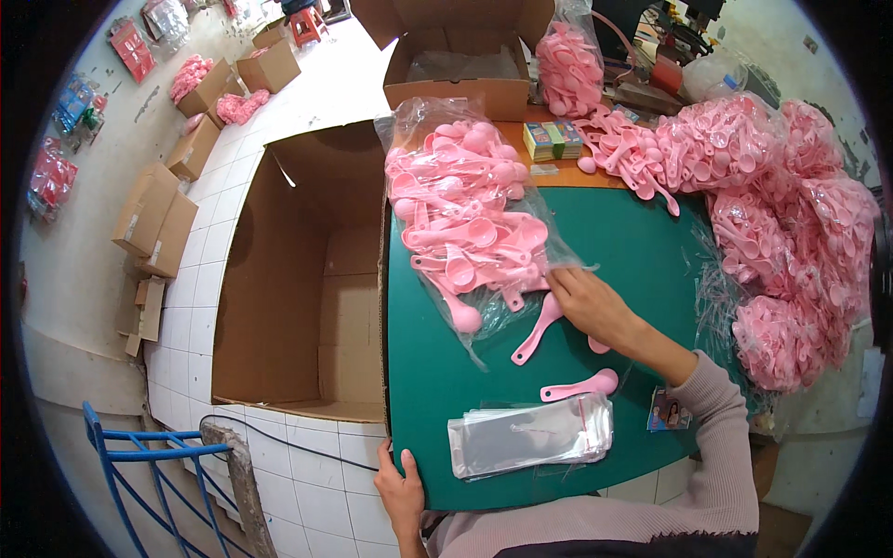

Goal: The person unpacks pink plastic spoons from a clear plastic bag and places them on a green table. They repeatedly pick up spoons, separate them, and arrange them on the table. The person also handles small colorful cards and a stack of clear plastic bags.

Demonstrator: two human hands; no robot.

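Note:
My right hand (591,302) reaches to the lower right edge of a clear plastic bag (428,116) lying on the table. Its fingers are curled down among the spoons at the bag's edge, and what they pinch is hidden. Pink plastic scoop spoons (465,232) fill the bag in a heap. A loose pink spoon (530,342) lies by the fingers, its bowl end close to them, and another shows partly below the palm. Nearer me, one more pink spoon (581,385) rests above a stack of clear plastic sleeves (530,437). My left hand (400,484) rests at the table's left edge, thumb apart, holding nothing.
A large open carton (353,279) stands against the left side of the green table (651,251). Bulging bags of pink spoons (791,232) pile up on the right. A bundle of cards (552,141) and an open box (456,98) sit at the back. A blue rail (158,456) is at lower left.

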